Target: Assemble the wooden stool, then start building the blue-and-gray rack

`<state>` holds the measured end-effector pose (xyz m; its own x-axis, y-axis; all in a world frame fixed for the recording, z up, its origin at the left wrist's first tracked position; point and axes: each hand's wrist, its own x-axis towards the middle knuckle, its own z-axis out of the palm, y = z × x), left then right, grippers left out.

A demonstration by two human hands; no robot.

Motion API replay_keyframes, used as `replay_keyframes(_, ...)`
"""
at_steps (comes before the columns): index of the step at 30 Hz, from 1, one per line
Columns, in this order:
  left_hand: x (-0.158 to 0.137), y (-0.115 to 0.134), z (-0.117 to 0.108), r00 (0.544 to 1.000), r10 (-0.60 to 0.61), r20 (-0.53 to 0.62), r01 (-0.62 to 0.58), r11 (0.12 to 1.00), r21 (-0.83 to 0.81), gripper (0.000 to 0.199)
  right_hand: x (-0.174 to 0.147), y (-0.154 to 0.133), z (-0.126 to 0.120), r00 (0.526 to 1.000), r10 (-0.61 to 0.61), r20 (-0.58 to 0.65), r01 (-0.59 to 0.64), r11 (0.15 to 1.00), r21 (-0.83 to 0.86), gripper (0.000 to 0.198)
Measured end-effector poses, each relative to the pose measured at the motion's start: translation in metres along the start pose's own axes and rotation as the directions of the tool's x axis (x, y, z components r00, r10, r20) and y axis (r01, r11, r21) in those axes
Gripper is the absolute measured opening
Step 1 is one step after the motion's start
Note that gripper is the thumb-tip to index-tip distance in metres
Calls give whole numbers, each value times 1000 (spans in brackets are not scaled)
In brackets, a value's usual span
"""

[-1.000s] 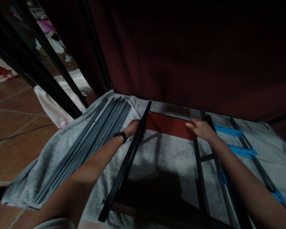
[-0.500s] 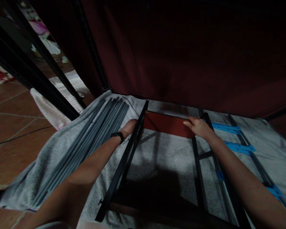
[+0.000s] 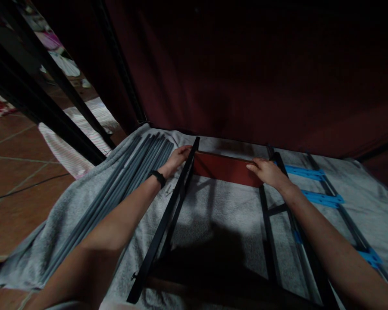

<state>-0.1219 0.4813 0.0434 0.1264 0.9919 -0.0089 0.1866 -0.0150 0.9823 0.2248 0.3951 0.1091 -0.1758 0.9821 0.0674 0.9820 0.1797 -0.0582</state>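
A black metal frame (image 3: pixel 161 228) lies on a grey towel, with two long side rails. Between the rails at the far end spans a reddish-brown board (image 3: pixel 224 168). My right hand (image 3: pixel 267 171) grips the board's right end, thumb on the near face and fingers over the top edge by the right rail. My left hand (image 3: pixel 177 158) is at the outer side of the left rail, beside the board's left end; its fingers reach round the rail's upper edge, and the tips are partly hidden. A dark watch band sits on the left wrist. Shadow covers the frame's near crosspiece.
Several grey tubes (image 3: pixel 123 185) lie bundled on the grey towel (image 3: pixel 67 206) at the left. Blue brackets (image 3: pixel 321 198) on dark rods lie to the right. Behind hangs a dark red curtain (image 3: pixel 245 99). Black posts (image 3: pixel 64 125) slant across the left, above a tiled floor.
My left hand has shifted up along the left rail, and its fingers now show at the rail's top edge. The right hand keeps its grip on the board.
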Motion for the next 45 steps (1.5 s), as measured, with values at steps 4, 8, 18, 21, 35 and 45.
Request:
replay_keyframes(4,20,21,14,996,1,86,16,980,-200,51,0,-1,-1,1000,7,13,-6,1000,-15,30)
replay_keyframes(8,28,25,23,993,-17,115,51,951,-306,49,-1,-2,0,1000,-15,9,15,998,-67,34)
replay_keyframes(18,54,10,30,995,-88,49,100,905,-413,35,-1,-10,2,998,-21,64,30,989,-144,34)
replay_keyframes(21,59,6,31,998,-66,-12,53,891,-452,35,-1,-12,3,997,1,77,10,990,-142,32)
replay_keyframes(35,64,0,32,993,-89,-81,46,901,-431,33,3,-13,-3,992,23,121,-9,993,-116,31)
replay_keyframes(45,54,10,36,984,-124,-131,54,896,-441,36,5,-12,-7,992,37,121,-24,994,-102,33)
